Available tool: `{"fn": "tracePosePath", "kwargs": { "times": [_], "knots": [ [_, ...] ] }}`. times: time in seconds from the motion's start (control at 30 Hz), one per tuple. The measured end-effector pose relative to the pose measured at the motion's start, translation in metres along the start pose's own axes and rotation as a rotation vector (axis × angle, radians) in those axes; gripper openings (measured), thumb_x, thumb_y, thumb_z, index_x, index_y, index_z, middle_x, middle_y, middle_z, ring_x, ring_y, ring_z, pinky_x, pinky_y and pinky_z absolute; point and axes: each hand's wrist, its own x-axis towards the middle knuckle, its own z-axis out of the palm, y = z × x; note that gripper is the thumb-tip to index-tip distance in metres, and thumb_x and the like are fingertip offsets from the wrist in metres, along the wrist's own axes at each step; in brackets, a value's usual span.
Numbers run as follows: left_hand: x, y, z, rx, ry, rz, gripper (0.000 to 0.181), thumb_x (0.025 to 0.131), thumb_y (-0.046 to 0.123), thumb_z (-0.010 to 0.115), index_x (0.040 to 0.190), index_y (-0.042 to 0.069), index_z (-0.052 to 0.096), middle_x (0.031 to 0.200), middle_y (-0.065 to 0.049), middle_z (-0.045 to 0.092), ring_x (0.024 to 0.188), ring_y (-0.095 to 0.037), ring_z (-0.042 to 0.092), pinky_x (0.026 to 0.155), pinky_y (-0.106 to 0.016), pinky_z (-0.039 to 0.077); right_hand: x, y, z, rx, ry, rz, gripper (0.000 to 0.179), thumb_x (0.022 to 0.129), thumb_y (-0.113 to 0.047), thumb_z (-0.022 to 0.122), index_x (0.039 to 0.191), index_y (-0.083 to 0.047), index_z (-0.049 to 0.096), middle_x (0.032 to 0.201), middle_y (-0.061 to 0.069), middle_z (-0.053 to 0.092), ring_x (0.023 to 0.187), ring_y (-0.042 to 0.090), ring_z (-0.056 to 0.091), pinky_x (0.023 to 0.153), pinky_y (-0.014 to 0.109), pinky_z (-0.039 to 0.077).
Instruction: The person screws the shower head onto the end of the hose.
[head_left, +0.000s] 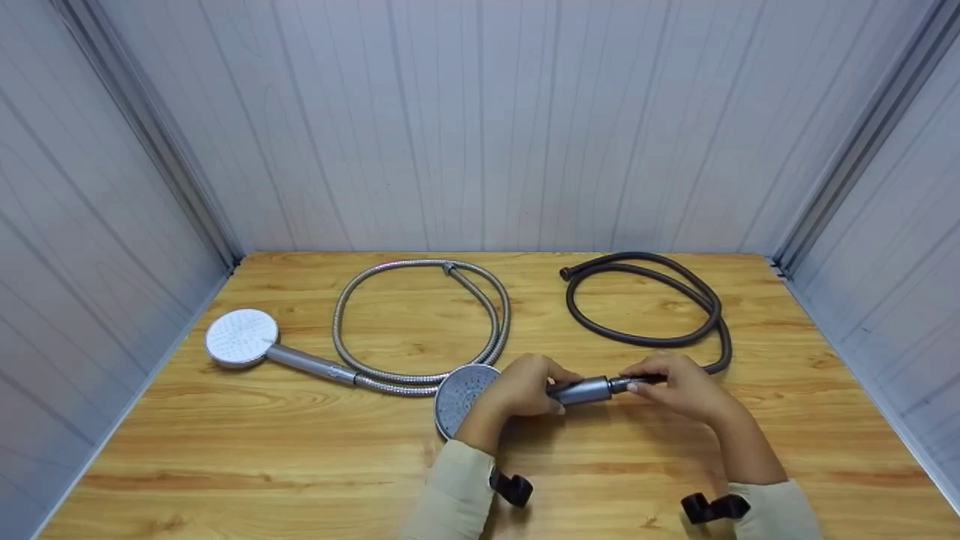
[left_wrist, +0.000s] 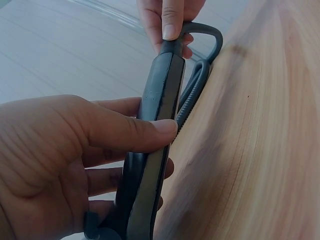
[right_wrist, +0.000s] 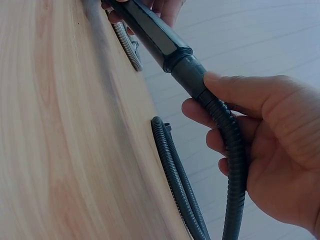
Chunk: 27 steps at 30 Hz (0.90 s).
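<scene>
My left hand (head_left: 523, 386) grips the handle (left_wrist: 150, 145) of a dark grey shower head (head_left: 457, 401), thumb laid along its flat side. The round spray face points up, partly hidden by the wrist in the head view. At the handle's end, my right hand (head_left: 679, 384) holds the connector (right_wrist: 190, 74) of a black ribbed shower hose (right_wrist: 234, 170) between thumb and fingers. In the right wrist view the connector sits against the handle's end, in line with it. From the right hand, the hose runs back to a loose coil on the table.
A second shower head (head_left: 241, 337) with a white face lies at the left, joined to a coiled silver metal hose (head_left: 337, 322). The dark hose's free end (head_left: 565, 274) lies towards the back. Pale panel walls (head_left: 480, 127) enclose the wooden table (head_left: 300, 465) on three sides.
</scene>
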Motion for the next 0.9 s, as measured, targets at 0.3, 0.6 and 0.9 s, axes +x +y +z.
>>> {"fn": "tracePosePath", "kwargs": {
  "times": [0.3, 0.6, 0.9],
  "knots": [
    [0.0006, -0.0011, 0.0006, 0.008, -0.001, 0.004, 0.053, 0.070, 0.001, 0.085, 0.118, 0.021, 0.073, 0.109, 0.006, 0.071, 0.090, -0.003, 0.059, 0.081, -0.020, 0.047, 0.0020, 0.0035, 0.0016, -0.045, 0.004, -0.018, 0.032, 0.089, -0.016, 0.072, 0.118, -0.001, 0.068, 0.106, 0.006, 0.067, 0.094, 0.022, 0.061, 0.078, 0.034, 0.052],
    [-0.0001, 0.0004, -0.0003, -0.014, 0.002, -0.004, 0.053, 0.069, 0.000, 0.085, 0.117, 0.020, 0.073, 0.108, 0.005, 0.071, 0.089, -0.003, 0.059, 0.080, -0.020, 0.046, 0.0022, 0.0034, 0.0025, -0.041, 0.038, -0.061, 0.020, 0.085, -0.010, 0.076, 0.104, -0.014, 0.070, 0.100, -0.002, 0.066, 0.085, 0.022, 0.056, 0.074, 0.034, 0.049],
    [0.0006, -0.0004, -0.0001, -0.036, 0.001, -0.002, 0.052, 0.069, 0.000, 0.085, 0.116, 0.020, 0.073, 0.106, 0.006, 0.071, 0.083, -0.004, 0.056, 0.077, -0.020, 0.045, 0.0025, 0.0038, 0.0027, -0.045, 0.034, -0.054, 0.017, 0.087, -0.022, 0.075, 0.103, -0.018, 0.072, 0.100, -0.003, 0.067, 0.091, 0.019, 0.060, 0.078, 0.036, 0.051]
  ]
}}
